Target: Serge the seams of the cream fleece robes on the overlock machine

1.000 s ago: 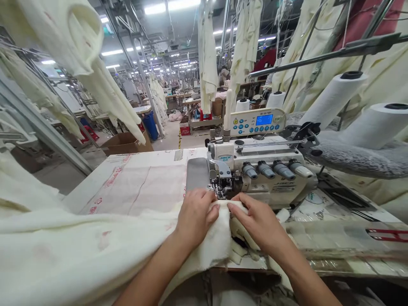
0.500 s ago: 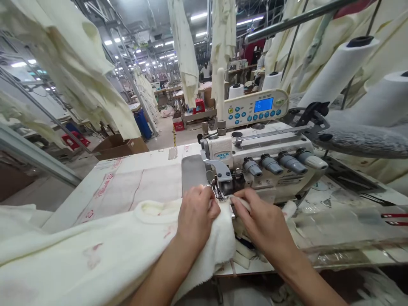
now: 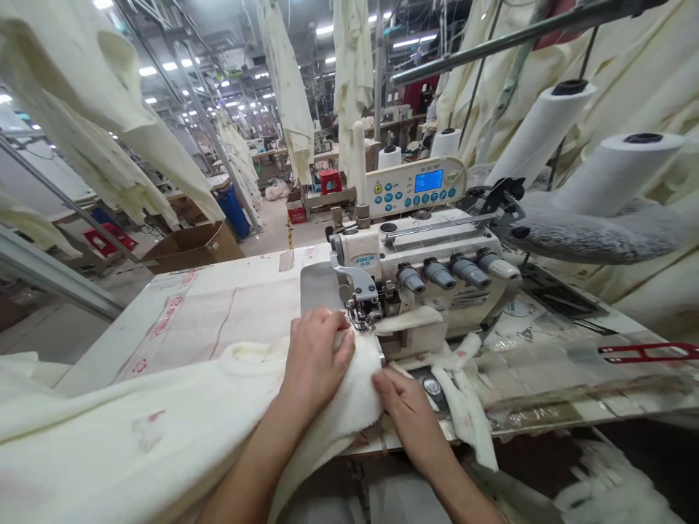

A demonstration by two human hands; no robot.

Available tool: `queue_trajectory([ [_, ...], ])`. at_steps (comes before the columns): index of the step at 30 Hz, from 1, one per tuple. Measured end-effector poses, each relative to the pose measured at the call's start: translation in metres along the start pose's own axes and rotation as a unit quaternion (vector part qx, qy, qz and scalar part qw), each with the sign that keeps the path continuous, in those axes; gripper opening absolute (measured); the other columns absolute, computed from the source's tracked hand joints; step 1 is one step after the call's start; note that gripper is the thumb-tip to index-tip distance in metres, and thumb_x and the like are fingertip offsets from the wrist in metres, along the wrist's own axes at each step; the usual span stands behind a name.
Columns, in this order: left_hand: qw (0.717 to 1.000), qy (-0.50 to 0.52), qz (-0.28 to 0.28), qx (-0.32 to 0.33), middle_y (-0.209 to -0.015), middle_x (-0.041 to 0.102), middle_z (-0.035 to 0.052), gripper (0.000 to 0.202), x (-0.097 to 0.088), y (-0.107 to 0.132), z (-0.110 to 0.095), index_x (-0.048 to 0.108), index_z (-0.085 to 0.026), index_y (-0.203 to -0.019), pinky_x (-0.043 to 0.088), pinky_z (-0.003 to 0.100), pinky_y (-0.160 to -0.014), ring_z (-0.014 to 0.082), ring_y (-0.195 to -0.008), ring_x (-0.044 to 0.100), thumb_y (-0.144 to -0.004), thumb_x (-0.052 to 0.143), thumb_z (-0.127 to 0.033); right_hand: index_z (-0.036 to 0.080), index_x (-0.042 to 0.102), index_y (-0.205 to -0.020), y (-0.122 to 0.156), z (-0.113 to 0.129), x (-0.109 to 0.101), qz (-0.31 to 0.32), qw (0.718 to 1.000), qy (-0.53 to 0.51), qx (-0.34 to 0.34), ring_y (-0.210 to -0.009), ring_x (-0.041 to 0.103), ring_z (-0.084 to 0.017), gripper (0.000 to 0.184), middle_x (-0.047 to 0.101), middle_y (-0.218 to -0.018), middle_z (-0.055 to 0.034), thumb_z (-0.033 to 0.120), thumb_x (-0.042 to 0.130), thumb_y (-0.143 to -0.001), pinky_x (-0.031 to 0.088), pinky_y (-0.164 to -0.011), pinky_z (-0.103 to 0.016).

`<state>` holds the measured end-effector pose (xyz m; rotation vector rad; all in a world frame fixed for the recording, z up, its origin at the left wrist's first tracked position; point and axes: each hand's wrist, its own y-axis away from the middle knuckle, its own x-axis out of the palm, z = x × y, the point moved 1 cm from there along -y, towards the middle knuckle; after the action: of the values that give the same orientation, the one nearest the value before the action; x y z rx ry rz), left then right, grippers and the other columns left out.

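Observation:
A cream fleece garment (image 3: 218,407) is spread over the left of the table and reaches the presser foot (image 3: 361,313) of a white overlock sewing machine (image 3: 437,247). My left hand (image 3: 315,360) lies on it just in front of the foot, fingers curled and closed on the cloth. My right hand (image 3: 411,411) grips the garment's right edge below the foot, thumb on top; its other fingers are partly hidden. A narrow cream fabric strip (image 3: 412,319) extends right from the foot, touched by neither hand.
Fabric offcuts (image 3: 464,393) hang over the table's front edge. Red-handled tweezers (image 3: 647,354) lie at right. White thread cones (image 3: 540,131) stand behind the machine. A cardboard box (image 3: 191,247) sits beyond the table, and cream garments (image 3: 287,87) hang overhead.
My right hand has let go of the narrow strip beside the foot and moved down to the garment's edge. My left hand stays by the foot. The view has shifted slightly right.

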<state>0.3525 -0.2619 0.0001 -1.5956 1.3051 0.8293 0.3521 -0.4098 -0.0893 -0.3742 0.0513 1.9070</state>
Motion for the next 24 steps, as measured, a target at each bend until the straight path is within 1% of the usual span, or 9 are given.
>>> queue_trajectory([
  [3, 1.0, 0.008, 0.008, -0.004, -0.092, 0.061, 0.0028, 0.009, -0.001, 0.0, 0.001, 0.055, -0.02, -0.084, 0.034, 0.038, -0.083, 0.022, -0.091, 0.052, -0.087, 0.048, -0.025, 0.017, 0.056, -0.075, 0.003, 0.003, 0.0, -0.015, 0.998, -0.047, 0.046, -0.063, 0.05, -0.013, 0.038, 0.055, -0.066, 0.0002, 0.051, 0.044, -0.088, 0.039, -0.054, -0.022],
  [6, 1.0, 0.015, 0.006, -0.005, -0.088, 0.061, 0.0018, 0.008, -0.002, -0.002, 0.003, 0.054, -0.02, -0.081, 0.034, 0.037, -0.08, 0.021, -0.086, 0.052, -0.086, 0.05, -0.024, 0.02, 0.055, -0.101, 0.009, 0.01, -0.01, -0.041, 0.997, -0.03, 0.063, -0.051, 0.043, -0.01, 0.03, 0.048, -0.058, 0.0054, 0.045, 0.048, -0.088, 0.032, -0.046, -0.019],
  [8, 0.999, 0.035, 0.004, -0.003, -0.08, 0.06, 0.0006, 0.009, -0.002, -0.004, 0.004, 0.053, -0.019, -0.076, 0.035, 0.034, -0.076, 0.0192, -0.08, 0.053, -0.084, 0.051, -0.023, 0.023, 0.049, -0.118, 0.011, 0.018, -0.018, -0.041, 0.998, 0.049, 0.018, -0.046, 0.038, -0.01, 0.032, 0.043, -0.054, 0.0079, 0.037, 0.046, -0.089, 0.029, -0.044, -0.019],
  [11, 0.998, 0.067, 0.004, -0.003, -0.072, 0.057, -0.0008, 0.012, 0.0, -0.006, 0.005, 0.051, -0.019, -0.07, 0.035, 0.031, -0.07, 0.0173, -0.073, 0.052, -0.082, 0.052, -0.022, 0.029, 0.042, -0.133, 0.007, 0.03, -0.027, 0.001, 0.979, 0.192, -0.073, -0.047, 0.046, -0.01, 0.044, 0.053, -0.058, 0.0065, 0.022, 0.039, -0.09, 0.034, -0.048, -0.02],
  [13, 0.997, 0.074, 0.001, -0.002, -0.07, 0.057, -0.0012, 0.013, 0.001, -0.008, 0.005, 0.051, -0.019, -0.069, 0.035, 0.03, -0.068, 0.0167, -0.071, 0.051, -0.082, 0.052, -0.022, 0.028, 0.041, -0.136, 0.003, 0.038, -0.031, 0.034, 0.955, 0.274, -0.109, -0.049, 0.052, -0.012, 0.05, 0.06, -0.062, 0.0042, 0.015, 0.036, -0.087, 0.036, -0.049, -0.021],
  [15, 0.997, 0.071, -0.003, -0.002, -0.07, 0.056, -0.0014, 0.014, 0.001, -0.009, 0.006, 0.051, -0.019, -0.068, 0.035, 0.029, -0.068, 0.0163, -0.07, 0.051, -0.081, 0.052, -0.022, 0.021, 0.043, -0.135, -0.002, 0.043, -0.032, 0.054, 0.927, 0.348, -0.127, -0.049, 0.057, -0.014, 0.053, 0.064, -0.063, 0.0015, 0.011, 0.036, -0.084, 0.035, -0.047, -0.023],
  [18, 0.998, 0.063, -0.006, -0.005, -0.068, 0.056, -0.0016, 0.014, 0.002, -0.012, 0.005, 0.051, -0.019, -0.067, 0.035, 0.029, -0.067, 0.0158, -0.068, 0.051, -0.081, 0.051, -0.022, 0.017, 0.047, -0.133, -0.007, 0.049, -0.031, 0.059, 0.883, 0.445, -0.136, -0.048, 0.06, -0.017, 0.055, 0.067, -0.062, -0.0007, 0.008, 0.041, -0.079, 0.034, -0.044, -0.025],
  [21, 0.998, 0.066, -0.007, -0.01, -0.067, 0.057, -0.0018, 0.014, 0.002, -0.015, 0.006, 0.052, -0.019, -0.067, 0.036, 0.029, -0.066, 0.0156, -0.068, 0.051, -0.08, 0.05, -0.021, 0.015, 0.049, -0.13, -0.009, 0.052, -0.03, 0.059, 0.852, 0.497, -0.157, -0.049, 0.061, -0.017, 0.057, 0.067, -0.063, -0.0012, 0.005, 0.046, -0.074, 0.035, -0.044, -0.026],
  [24, 0.997, 0.073, -0.005, -0.014, -0.068, 0.058, -0.0017, 0.013, 0.003, -0.017, 0.007, 0.055, -0.019, -0.068, 0.038, 0.029, -0.066, 0.0155, -0.068, 0.052, -0.08, 0.05, -0.02, 0.011, 0.052, -0.126, -0.007, 0.052, -0.029, 0.047, 0.837, 0.509, -0.195, -0.052, 0.062, -0.017, 0.055, 0.066, -0.065, -0.0023, 0.003, 0.047, -0.072, 0.038, -0.046, -0.026],
])
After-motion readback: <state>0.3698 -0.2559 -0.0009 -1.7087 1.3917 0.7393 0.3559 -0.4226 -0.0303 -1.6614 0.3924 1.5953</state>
